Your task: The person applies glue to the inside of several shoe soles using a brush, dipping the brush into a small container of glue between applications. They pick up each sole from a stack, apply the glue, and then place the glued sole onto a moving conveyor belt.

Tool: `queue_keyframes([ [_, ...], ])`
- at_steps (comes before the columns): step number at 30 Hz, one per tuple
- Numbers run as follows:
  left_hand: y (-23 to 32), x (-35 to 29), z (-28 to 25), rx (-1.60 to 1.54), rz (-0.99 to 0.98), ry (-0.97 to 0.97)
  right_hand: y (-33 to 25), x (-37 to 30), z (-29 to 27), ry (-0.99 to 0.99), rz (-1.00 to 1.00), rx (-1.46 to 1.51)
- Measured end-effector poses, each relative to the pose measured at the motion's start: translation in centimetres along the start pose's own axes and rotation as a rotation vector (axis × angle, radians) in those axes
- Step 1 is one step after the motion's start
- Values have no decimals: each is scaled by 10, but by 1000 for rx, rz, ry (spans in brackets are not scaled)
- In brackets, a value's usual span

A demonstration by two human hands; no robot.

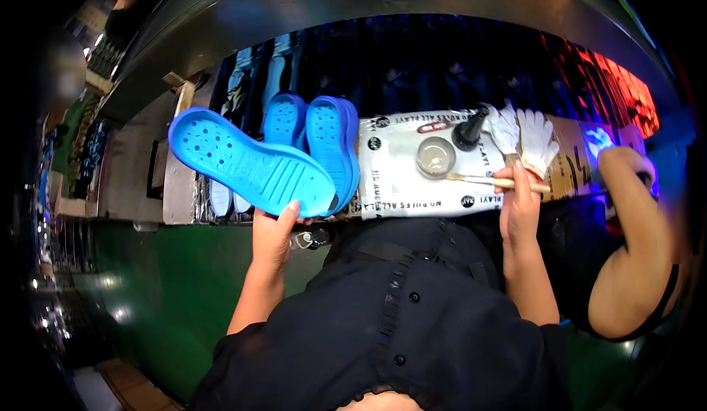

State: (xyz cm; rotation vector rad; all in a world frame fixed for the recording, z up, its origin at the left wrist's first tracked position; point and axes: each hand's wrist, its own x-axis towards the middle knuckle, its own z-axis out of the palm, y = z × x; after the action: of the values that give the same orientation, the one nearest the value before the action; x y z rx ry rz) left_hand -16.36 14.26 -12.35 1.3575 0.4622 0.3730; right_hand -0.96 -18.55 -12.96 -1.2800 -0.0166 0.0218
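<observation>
My left hand grips a bright blue shoe sole by one end, thumb on its upper face. The sole has small holes at its far end and ridges nearer my hand. Between the fingers of my right hand is a brush with a pale wooden handle. Its bristle tip points left, at the rim of a small round cup of greyish liquid. Just behind the held sole stand more blue soles, some stacked together.
A white printed sheet covers the work surface. On it stands a black bottle with a pointed top, near white gloves. At the right, a co-worker's arm reaches toward a blue-lit spot. A conveyor with dark slats runs behind.
</observation>
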Motion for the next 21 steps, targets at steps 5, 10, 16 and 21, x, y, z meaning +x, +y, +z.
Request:
queue_keyframes([
  [5, -1, 12, 59, 121, 133, -36, -31, -6, 35, -202, -140, -101],
  [10, -5, 14, 87, 207, 164, -128, -42, -13, 56, -441, -568, -462],
  [16, -2, 10, 100, 278, 275, -162, -32, -12, 59, -423, -654, -572],
  [21, -6, 13, 99, 341, 360, -168, -29, -11, 64, -470, -705, -646],
])
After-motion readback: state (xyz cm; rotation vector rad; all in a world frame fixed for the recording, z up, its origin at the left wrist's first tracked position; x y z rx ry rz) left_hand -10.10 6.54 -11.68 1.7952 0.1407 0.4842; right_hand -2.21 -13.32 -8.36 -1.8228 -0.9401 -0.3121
